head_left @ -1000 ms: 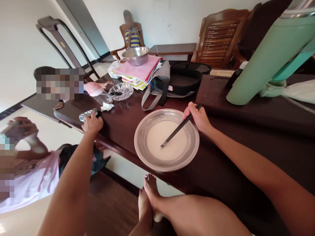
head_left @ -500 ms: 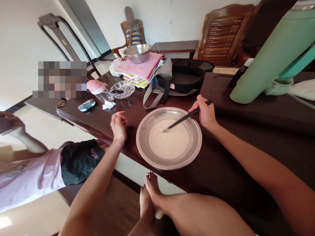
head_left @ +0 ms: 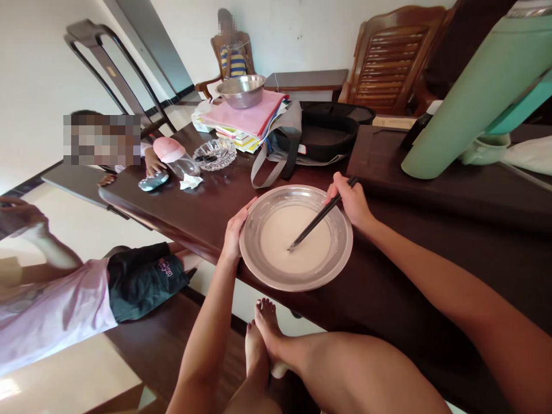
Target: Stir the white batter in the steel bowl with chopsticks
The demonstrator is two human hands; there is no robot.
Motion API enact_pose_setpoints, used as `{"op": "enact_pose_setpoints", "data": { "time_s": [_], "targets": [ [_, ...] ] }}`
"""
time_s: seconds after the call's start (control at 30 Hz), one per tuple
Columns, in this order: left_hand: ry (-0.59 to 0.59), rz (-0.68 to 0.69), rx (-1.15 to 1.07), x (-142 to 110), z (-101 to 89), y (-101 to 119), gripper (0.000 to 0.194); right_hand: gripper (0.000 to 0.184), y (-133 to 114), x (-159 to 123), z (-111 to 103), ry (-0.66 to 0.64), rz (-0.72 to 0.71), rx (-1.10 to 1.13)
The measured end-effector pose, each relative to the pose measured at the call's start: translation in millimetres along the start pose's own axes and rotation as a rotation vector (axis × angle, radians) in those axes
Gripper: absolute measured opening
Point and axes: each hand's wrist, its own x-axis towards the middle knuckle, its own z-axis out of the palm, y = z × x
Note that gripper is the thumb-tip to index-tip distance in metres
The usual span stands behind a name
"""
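Head camera view shows a wide metal basin (head_left: 341,247) of pale liquid (head_left: 284,230) near the edge of a dark wooden table (head_left: 207,213), a bare hand at either side. The person's left hand (head_left: 236,231) lies open against the basin's left rim, fingers extended along it; whether any fingertips reach beneath cannot be told. The right hand (head_left: 353,201), at the basin's upper right, is closed around black chopsticks (head_left: 321,215), their tips in the liquid.

Beyond the basin sit a gray-and-black bag (head_left: 297,138) and a stack of papers topped by a pink folder (head_left: 233,118) and a smaller steel bowl (head_left: 248,100). To the basin's upper left are a cut-glass dish (head_left: 219,164), a pink-topped bottle (head_left: 170,150), a crumpled tissue (head_left: 190,182) and a dark, white-spotted object (head_left: 154,181) touched by another person's hand (head_left: 154,163). A tilted green flask (head_left: 466,98) is at the basin's upper right, near a pale green cup (head_left: 485,148). A person in dark shorts (head_left: 146,279) is left of the basin.
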Motion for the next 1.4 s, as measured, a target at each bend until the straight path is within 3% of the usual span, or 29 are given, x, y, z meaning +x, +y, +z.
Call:
{"op": "enact_pose_setpoints", "data": {
  "time_s": [0.07, 0.2, 0.33, 0.5, 0.67, 0.8, 0.93, 1.1, 1.23, 1.4],
  "targets": [
    [0.004, -0.004, 0.003, 0.9, -0.3, -0.4, 0.049, 0.050, 0.0, -0.9, 1.2, -0.005, -0.025, -0.018],
    [0.060, 0.009, 0.060, 1.5, -1.9, -2.3, 0.043, 0.051, 1.8, -0.2, 0.3, 0.120, -0.045, 0.022],
    [0.065, 0.036, 0.092, 0.0, -3.1, -3.7, 0.038, 0.052, 1.0, -2.3, 2.1, 0.013, -0.004, -0.023],
    [0.063, 0.023, 0.087, -1.4, -2.3, -4.3, 0.037, 0.052, -3.5, -5.3, 5.8, 0.129, -0.040, 0.016],
    [0.064, 0.017, 0.060, -2.6, -1.2, -4.3, 0.037, 0.053, -5.8, -6.3, 6.2, 0.034, -0.012, -0.044],
    [0.072, 0.011, 0.048, -2.9, -1.0, -4.3, 0.036, 0.052, -4.0, -5.3, 4.8, 0.126, -0.050, -0.035],
    [0.063, 0.011, 0.025, -2.8, -0.9, -3.8, 0.035, 0.053, -2.9, -5.8, 5.3, 0.043, -0.027, -0.031],
    [0.073, 0.015, 0.051, -2.4, -1.1, -3.4, 0.035, 0.052, -4.4, -6.5, 6.9, 0.135, -0.052, -0.010],
    [0.094, -0.007, 0.026, -1.4, -0.4, -4.3, 0.036, 0.054, -5.7, -6.9, 7.5, 0.079, -0.016, -0.024],
    [0.080, -0.004, -0.041, -1.8, 1.4, -3.6, 0.037, 0.050, -5.7, -7.3, 7.6, 0.127, -0.049, 0.009]
  ]
}}
